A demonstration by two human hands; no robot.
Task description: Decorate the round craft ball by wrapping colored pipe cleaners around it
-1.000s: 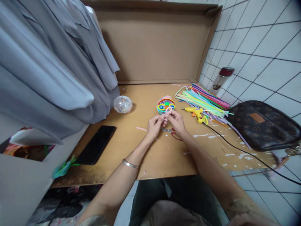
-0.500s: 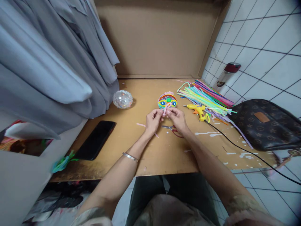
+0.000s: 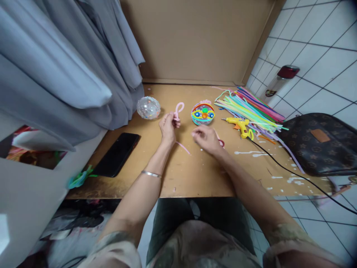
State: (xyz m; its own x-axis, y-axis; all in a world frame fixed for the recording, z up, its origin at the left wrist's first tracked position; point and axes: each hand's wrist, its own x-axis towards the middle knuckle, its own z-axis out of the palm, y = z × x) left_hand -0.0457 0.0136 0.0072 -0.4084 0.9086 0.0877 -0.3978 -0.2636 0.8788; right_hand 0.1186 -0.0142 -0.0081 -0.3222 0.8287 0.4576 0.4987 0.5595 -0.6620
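Note:
My left hand [image 3: 169,127] pinches a pink pipe cleaner [image 3: 180,108] whose upper end curls into a loop. To the right, my right hand [image 3: 205,138] hovers over the scissors [image 3: 221,143], its fingers curled; whether anything is between them is too small to tell. Just beyond it stands a clear ball decorated as a face [image 3: 203,113], with blue-and-white eyes, yellow outlines, an orange nose and a red band. The scissors show only a red handle beside my right hand. A loose pink strip [image 3: 183,147] lies near my left wrist.
A clear ball [image 3: 148,108] and a black phone [image 3: 117,154] are at the left. A yellow glue gun [image 3: 239,125] with a black cord, colourful pipe cleaners [image 3: 251,111], a bottle [image 3: 279,83] and a brown bag [image 3: 320,145] are on the right.
My hands have parted; the left moved left with the pink pipe cleaner, whose loop now stands away from the face ball. My right hand now covers most of the scissors. The view has shifted slightly.

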